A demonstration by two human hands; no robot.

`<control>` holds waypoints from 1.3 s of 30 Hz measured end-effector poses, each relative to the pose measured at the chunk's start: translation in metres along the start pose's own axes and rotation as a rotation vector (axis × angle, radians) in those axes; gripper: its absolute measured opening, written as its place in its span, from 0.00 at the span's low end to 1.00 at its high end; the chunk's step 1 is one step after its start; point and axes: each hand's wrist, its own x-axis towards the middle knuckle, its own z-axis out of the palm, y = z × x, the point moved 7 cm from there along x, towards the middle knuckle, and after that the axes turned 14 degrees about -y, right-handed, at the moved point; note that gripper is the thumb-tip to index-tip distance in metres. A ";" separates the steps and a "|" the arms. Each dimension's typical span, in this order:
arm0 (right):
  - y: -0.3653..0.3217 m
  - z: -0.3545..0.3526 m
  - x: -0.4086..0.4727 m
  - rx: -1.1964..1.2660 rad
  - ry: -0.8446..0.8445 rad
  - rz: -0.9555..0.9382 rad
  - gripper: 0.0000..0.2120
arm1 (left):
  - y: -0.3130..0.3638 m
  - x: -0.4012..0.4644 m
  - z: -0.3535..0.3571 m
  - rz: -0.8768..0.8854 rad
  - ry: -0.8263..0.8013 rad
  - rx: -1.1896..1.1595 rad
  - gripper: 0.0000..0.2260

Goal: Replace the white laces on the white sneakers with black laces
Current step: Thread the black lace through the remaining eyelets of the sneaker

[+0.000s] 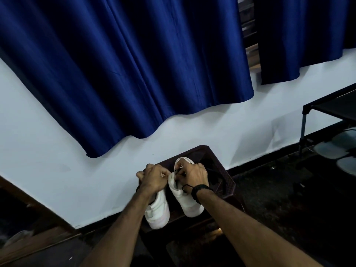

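Note:
Two white sneakers stand side by side on a dark brown stool. The left sneaker lies under my left wrist. The right sneaker points away from me. My left hand has its fingers curled at the right sneaker's tongue, pinching what looks like lace. My right hand is curled over the same sneaker's eyelets and pinches a black lace. A loop of black lace hangs by my right wrist, beside a black wristband. The fingertips hide the eyelets.
A blue curtain hangs on the pale wall behind the stool. A black shoe rack with grey slippers stands at the right. Dark fabric lies on the stool right of the sneakers. The floor is dark.

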 end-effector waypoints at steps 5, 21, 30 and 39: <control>0.000 0.006 0.002 -0.004 -0.005 -0.020 0.11 | 0.005 -0.007 0.006 0.092 0.083 0.002 0.14; -0.002 0.008 0.001 -0.019 -0.021 -0.047 0.16 | 0.008 -0.017 0.001 0.156 0.213 0.173 0.11; -0.010 0.005 -0.012 -0.266 -0.238 -0.029 0.36 | -0.029 -0.057 -0.089 -0.279 0.813 -0.320 0.13; -0.025 0.010 -0.012 -0.381 -0.224 -0.019 0.36 | -0.034 -0.050 -0.059 0.000 0.064 -1.059 0.08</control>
